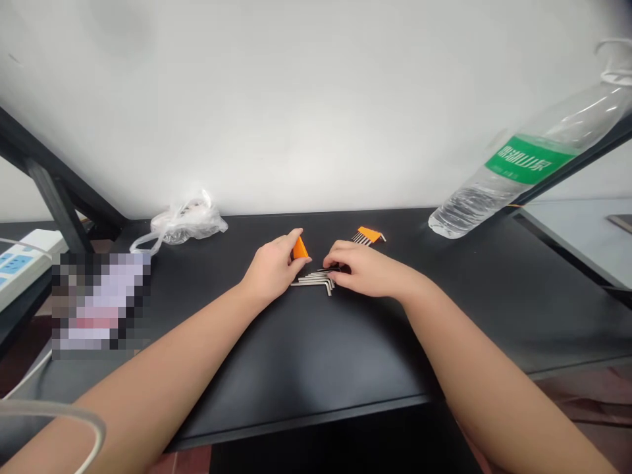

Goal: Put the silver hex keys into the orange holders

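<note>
L hand (271, 263) pinches orange hex-key holder (299, 249); R hand (364, 268) at hex keys (312, 284), can't tell if gripped. Keys ctr of table (306, 355), long axes L–R, bent ends twd front edge (296, 422), room betw.

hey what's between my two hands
In the head view, loose hex keys lie there on the black tabletop, besides the orange holder in your left hand.

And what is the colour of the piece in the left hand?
Orange; the piece in the left hand shows in the head view.

Black tabletop (296, 362), loose hex keys (312, 284), orange key holder (369, 233), plastic bag (190, 222), water bottle (528, 159)
</note>
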A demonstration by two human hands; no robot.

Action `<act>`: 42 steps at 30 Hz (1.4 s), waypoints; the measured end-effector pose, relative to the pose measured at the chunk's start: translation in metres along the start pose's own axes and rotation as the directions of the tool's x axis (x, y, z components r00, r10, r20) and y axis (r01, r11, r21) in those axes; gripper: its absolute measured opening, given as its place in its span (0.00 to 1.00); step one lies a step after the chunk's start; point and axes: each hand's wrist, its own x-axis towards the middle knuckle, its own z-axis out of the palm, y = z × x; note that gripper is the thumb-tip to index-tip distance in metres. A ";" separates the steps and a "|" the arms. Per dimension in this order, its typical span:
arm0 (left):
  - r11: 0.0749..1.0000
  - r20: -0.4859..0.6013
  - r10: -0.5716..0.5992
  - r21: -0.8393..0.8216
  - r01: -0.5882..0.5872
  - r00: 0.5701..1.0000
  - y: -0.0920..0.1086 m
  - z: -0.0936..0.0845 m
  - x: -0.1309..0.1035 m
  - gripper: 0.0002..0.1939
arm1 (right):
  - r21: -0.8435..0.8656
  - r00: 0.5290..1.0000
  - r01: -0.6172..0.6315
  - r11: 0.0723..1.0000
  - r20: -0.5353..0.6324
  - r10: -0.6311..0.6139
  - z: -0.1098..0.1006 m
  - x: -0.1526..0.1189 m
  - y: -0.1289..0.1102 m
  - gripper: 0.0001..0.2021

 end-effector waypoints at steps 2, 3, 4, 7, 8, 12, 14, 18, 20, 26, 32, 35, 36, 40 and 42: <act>1.000 -0.009 -0.003 -0.021 0.003 1.000 -0.002 0.001 0.001 0.29 | 0.000 0.999 0.033 0.999 -0.011 -0.033 0.001 -0.001 -0.004 0.07; 1.000 -0.012 -0.004 -0.025 0.004 1.000 -0.003 0.001 0.001 0.29 | -0.004 0.999 0.042 0.999 -0.006 -0.042 0.002 -0.002 -0.007 0.06; 1.000 -0.015 -0.005 -0.026 0.004 1.000 -0.004 0.002 0.001 0.30 | -0.016 0.999 0.046 0.999 0.001 -0.046 0.003 -0.003 -0.011 0.05; 1.000 -0.015 -0.007 -0.020 0.007 1.000 -0.005 0.003 0.001 0.31 | -0.104 0.997 0.072 0.992 0.030 -0.069 0.005 -0.004 -0.023 0.04; 1.000 -0.013 -0.011 -0.018 0.011 1.000 -0.005 0.003 0.001 0.31 | -0.143 0.996 0.084 0.986 0.039 -0.079 0.007 -0.004 -0.027 0.04; 0.999 -0.002 -0.029 -0.019 0.029 1.000 -0.003 0.002 0.001 0.33 | -0.267 0.994 0.108 0.958 0.041 -0.100 0.015 -0.001 -0.040 0.07; 0.999 0.000 -0.030 -0.026 0.030 1.000 -0.003 0.002 0.000 0.33 | -0.262 0.994 0.113 0.958 0.021 -0.111 0.017 0.000 -0.041 0.07; 0.999 -0.005 -0.014 -0.040 0.013 1.000 -0.004 0.002 0.000 0.33 | -0.013 0.996 0.081 0.997 -0.042 -0.081 0.008 -0.001 -0.030 0.05; 0.999 -0.008 -0.010 -0.047 0.009 1.000 -0.004 0.002 -0.001 0.33 | 0.116 0.992 0.052 0.992 -0.122 -0.038 -0.001 -0.003 -0.019 0.04; 0.997 -0.005 -0.018 -0.070 0.017 1.000 -0.002 -0.001 -0.001 0.29 | 0.255 0.924 -0.061 0.965 -0.352 0.151 -0.020 -0.006 0.012 0.06; 0.997 -0.029 0.017 -0.077 -0.020 0.999 0.000 -0.001 -0.003 0.27 | 0.338 0.937 -0.067 0.939 -0.302 0.176 -0.016 -0.004 0.014 0.08; 0.995 -0.053 0.039 -0.088 -0.043 0.998 0.000 -0.001 -0.004 0.27 | 0.384 0.933 -0.084 0.919 -0.293 0.207 -0.015 -0.004 0.014 0.08; 0.994 -0.053 0.051 -0.094 -0.055 0.997 0.000 -0.001 -0.004 0.27 | 0.403 0.932 -0.094 0.910 -0.287 0.223 -0.015 -0.004 0.014 0.09; 0.986 -0.031 0.097 -0.132 -0.101 0.995 0.000 0.000 -0.005 0.27 | 0.475 0.938 -0.151 0.867 -0.209 0.278 -0.015 -0.003 0.017 0.10; 0.983 -0.033 0.110 -0.144 -0.114 0.993 0.000 0.001 -0.005 0.27 | 0.525 0.948 -0.167 0.835 -0.147 0.282 -0.012 -0.001 0.015 0.10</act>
